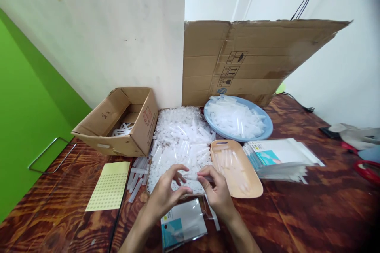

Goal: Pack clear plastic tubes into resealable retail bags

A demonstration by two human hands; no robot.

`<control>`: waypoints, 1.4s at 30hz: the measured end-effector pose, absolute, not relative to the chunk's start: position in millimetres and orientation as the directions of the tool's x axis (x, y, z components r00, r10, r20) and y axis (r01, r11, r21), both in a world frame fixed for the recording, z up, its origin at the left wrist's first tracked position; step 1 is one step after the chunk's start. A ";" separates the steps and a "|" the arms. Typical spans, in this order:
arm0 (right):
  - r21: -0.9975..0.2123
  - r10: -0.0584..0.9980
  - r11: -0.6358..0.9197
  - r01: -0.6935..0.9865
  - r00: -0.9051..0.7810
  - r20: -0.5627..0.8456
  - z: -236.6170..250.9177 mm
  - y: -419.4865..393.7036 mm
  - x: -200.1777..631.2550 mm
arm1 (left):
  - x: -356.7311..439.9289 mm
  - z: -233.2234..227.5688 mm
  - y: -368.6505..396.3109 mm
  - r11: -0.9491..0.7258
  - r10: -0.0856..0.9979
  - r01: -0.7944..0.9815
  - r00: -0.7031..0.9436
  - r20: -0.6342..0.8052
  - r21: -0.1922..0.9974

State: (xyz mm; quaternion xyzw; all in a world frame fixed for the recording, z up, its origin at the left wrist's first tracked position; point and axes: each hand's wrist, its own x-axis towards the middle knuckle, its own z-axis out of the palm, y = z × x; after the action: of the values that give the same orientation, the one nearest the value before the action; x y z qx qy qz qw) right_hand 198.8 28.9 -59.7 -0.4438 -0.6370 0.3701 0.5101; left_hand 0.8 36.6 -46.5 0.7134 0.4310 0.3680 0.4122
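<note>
My left hand (pixel 168 189) is raised over the near end of a heap of clear plastic tubes and small caps (pixel 184 142), fingers curled but apart from the thumb, nothing visible between them. Facing it, my right hand (pixel 217 190) has thumb and forefinger pinched together; whatever sits in the pinch is too small and pale to make out. Just below both hands lies a clear plastic packet with a white and teal card (pixel 190 221). A loose frosted tube (pixel 215 217) lies along its right side, under my right wrist.
An open cardboard box (pixel 145 126) holding some tubes stands left, with a yellow sticker sheet (pixel 109 185) and loose tubes (pixel 136 180) before it. Right are a blue basin (pixel 268 130) heaped with tubes, a peach tray (pixel 253 187), and stacked packets (pixel 276 158). Cardboard (pixel 267 47) stands behind.
</note>
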 end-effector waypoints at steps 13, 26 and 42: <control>-0.989 0.985 -0.002 0.150 -0.172 -0.029 -65.7 -4.1 211.8 | 3.6 -73.7 -12.6 -0.520 0.830 0.493 0.483 0.278 0.697; -0.980 0.993 0.038 0.195 0.100 0.058 -75.0 -58.8 282.6 | -52.6 -95.7 -66.7 -0.035 0.886 0.803 0.301 -0.353 0.595; -0.940 0.903 0.342 0.000 -0.278 0.329 -68.3 -33.7 202.0 | -40.5 -64.5 -43.3 0.290 0.771 0.120 0.559 -0.306 0.949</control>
State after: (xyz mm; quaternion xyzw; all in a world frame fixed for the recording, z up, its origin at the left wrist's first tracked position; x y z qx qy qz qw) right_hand 202.0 -33.7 -68.3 -0.3448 -0.6548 0.4583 0.4923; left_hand -40.5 -43.3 -64.5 0.5476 0.4068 0.2349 0.6924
